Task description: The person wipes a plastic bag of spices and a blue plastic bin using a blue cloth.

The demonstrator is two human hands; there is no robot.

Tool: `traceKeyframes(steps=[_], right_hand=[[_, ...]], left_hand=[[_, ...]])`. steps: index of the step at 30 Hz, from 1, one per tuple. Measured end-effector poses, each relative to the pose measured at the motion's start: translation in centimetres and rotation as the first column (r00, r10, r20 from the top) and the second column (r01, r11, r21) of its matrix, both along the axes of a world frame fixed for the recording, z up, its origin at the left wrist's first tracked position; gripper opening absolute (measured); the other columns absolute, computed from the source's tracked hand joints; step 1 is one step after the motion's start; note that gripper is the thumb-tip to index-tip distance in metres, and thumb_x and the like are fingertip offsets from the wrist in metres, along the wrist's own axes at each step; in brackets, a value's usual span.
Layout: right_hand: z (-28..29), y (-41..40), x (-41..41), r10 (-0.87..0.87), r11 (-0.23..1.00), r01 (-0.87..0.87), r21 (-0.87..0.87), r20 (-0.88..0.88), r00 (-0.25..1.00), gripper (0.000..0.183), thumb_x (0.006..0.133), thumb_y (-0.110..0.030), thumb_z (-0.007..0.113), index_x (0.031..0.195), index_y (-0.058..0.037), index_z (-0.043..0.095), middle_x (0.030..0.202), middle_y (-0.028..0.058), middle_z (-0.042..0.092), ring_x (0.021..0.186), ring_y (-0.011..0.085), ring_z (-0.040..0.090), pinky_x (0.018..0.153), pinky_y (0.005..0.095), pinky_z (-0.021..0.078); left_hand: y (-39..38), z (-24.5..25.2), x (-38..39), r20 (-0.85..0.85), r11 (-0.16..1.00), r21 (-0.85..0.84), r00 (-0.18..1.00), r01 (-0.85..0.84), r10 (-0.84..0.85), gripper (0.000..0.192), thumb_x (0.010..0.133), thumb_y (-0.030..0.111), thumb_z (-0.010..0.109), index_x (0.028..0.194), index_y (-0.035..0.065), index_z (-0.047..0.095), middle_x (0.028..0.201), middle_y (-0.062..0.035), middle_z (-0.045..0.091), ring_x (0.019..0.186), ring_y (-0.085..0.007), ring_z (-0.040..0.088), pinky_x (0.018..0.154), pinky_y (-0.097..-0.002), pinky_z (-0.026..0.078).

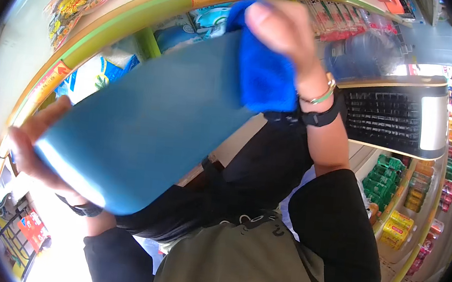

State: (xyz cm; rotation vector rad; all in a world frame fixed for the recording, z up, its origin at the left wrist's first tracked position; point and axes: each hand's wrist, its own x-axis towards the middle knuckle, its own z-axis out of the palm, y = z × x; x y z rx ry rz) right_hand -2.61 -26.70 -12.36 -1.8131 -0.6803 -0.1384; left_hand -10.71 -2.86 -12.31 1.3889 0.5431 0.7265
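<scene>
A large blue-grey panel with rounded corners [146, 121] lies tilted across my front; its near left edge shines with light. My left hand [42, 143] grips that lower left end, thumb and fingers on either side of the edge. At the panel's upper right end, a bright blue cloth [265, 71] drapes over the surface, and my right hand [285, 32] holds it there, blurred. What the panel belongs to cannot be told, and its underside is hidden.
Shelves with a yellow-green edge [140, 10] curve behind the panel, holding packaged goods. A black stool-like item with a slatted surface [383, 115] stands at the right. Beyond it are shelves of green-capped bottles [383, 178] and yellow packs [397, 231].
</scene>
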Motion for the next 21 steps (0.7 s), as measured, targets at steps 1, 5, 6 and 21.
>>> traceKeyframes(steps=[1, 5, 6, 21], right_hand=[[0.6, 0.9, 0.1, 0.111, 0.975, -0.038, 0.219, -0.335, 0.936, 0.034, 0.083, -0.031, 0.052, 0.074, 0.0004, 0.06, 0.059, -0.0041, 0.05, 0.057, 0.0035, 0.045, 0.051, 0.0214, 0.0357], [-0.4, -0.1, 0.0, 0.211, 0.964, -0.171, 0.204, -0.192, 0.959, 0.034, 0.085, -0.03, 0.052, 0.066, -0.0017, 0.056, 0.058, -0.005, 0.048, 0.055, 0.0028, 0.042, 0.05, 0.0205, 0.0327], [1.1, 0.4, -1.2, 0.11, 0.987, -0.075, 0.141, -0.26, 0.959, 0.033, 0.084, -0.029, 0.054, 0.065, -0.0023, 0.055, 0.057, -0.0056, 0.046, 0.055, 0.0026, 0.041, 0.05, 0.0205, 0.0325], [1.6, 0.8, -1.9, -0.032, 0.999, 0.033, 0.0, -0.189, 0.982, 0.03, 0.082, -0.027, 0.058, 0.071, 0.0011, 0.058, 0.057, -0.0013, 0.05, 0.055, 0.0044, 0.043, 0.05, 0.0231, 0.0356]], left_hand=[[2.9, 1.6, -1.7, 0.083, 0.973, -0.189, 0.989, 0.134, -0.12, 0.052, 0.087, 0.05, 0.035, 0.064, 0.0052, 0.05, 0.07, -0.0125, 0.058, 0.064, -0.02, 0.055, 0.066, -0.0307, 0.046], [3.9, -1.0, 0.6, 0.135, 0.886, -0.276, 0.927, 0.374, -0.349, 0.045, 0.087, 0.044, 0.036, 0.065, 0.006, 0.044, 0.065, -0.0091, 0.053, 0.063, -0.0171, 0.051, 0.062, -0.0301, 0.042], [4.1, -1.4, 1.1, 0.332, 0.672, -0.081, 0.656, 0.736, -0.678, 0.041, 0.087, 0.04, 0.039, 0.065, 0.0053, 0.043, 0.065, -0.0075, 0.051, 0.061, -0.0146, 0.047, 0.058, -0.0288, 0.038], [1.0, 0.4, -0.6, -0.041, 0.764, 0.424, 0.853, 0.487, -0.521, 0.025, 0.08, 0.007, 0.058, 0.059, 0.0045, 0.046, 0.057, 0.0026, 0.044, 0.054, -0.0041, 0.033, 0.053, -0.0204, 0.026]])
